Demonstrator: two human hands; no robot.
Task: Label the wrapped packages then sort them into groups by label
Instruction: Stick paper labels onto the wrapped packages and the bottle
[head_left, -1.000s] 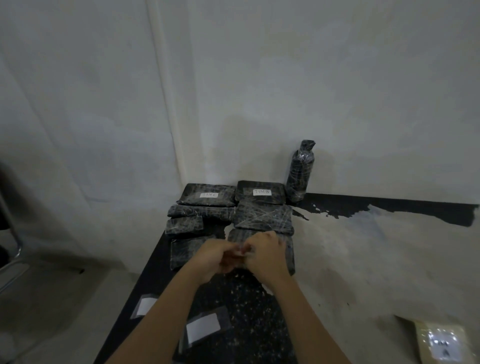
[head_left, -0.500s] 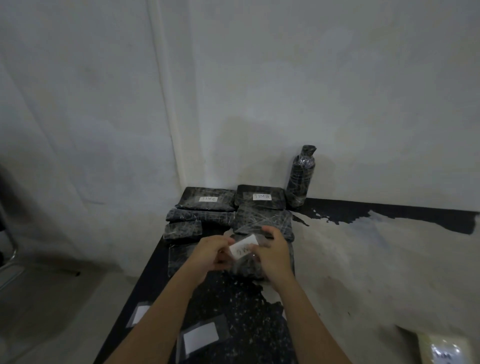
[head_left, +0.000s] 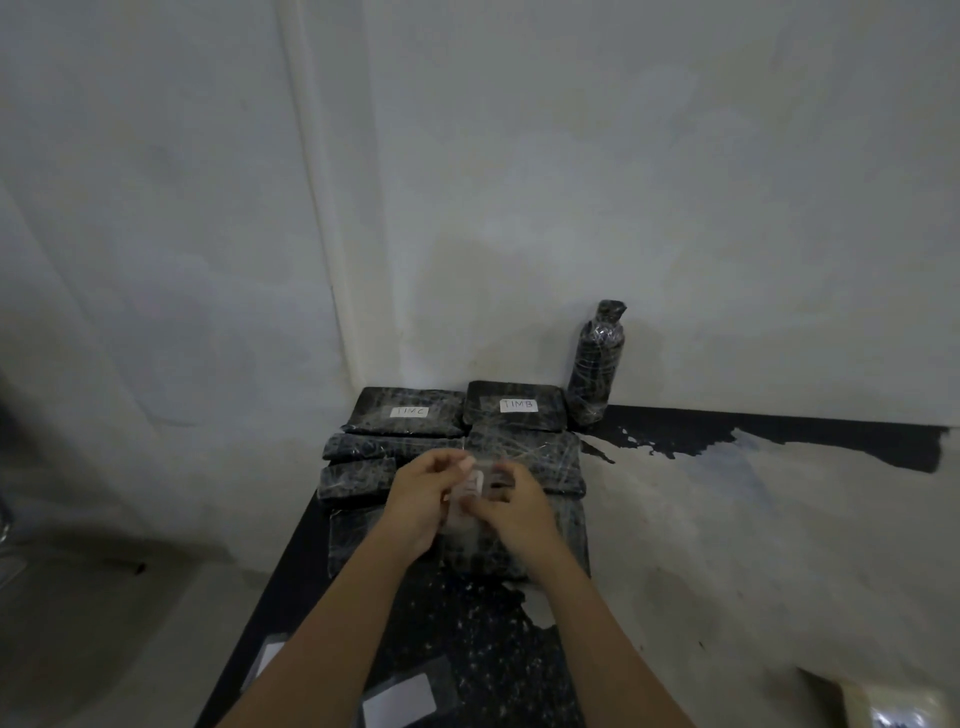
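Note:
Several black wrapped packages lie at the far end of a dark table. Two at the back carry white labels: one package on the left and one package marked TIMB on the right. My left hand and my right hand meet over the nearest unlabelled packages and together pinch a small white label with clear tape, blurred by motion. A wrapped bottle stands upright against the wall at the back right.
Two blank white labels on clear tape lie on the near table. The table's right part is worn pale. A pale packet sits at the lower right. Walls close in behind; the table's left edge drops to the floor.
The label, hidden between my hands a second ago, then held up flat, is now lower between my fingertips over the near packages. Both hands shifted slightly forward.

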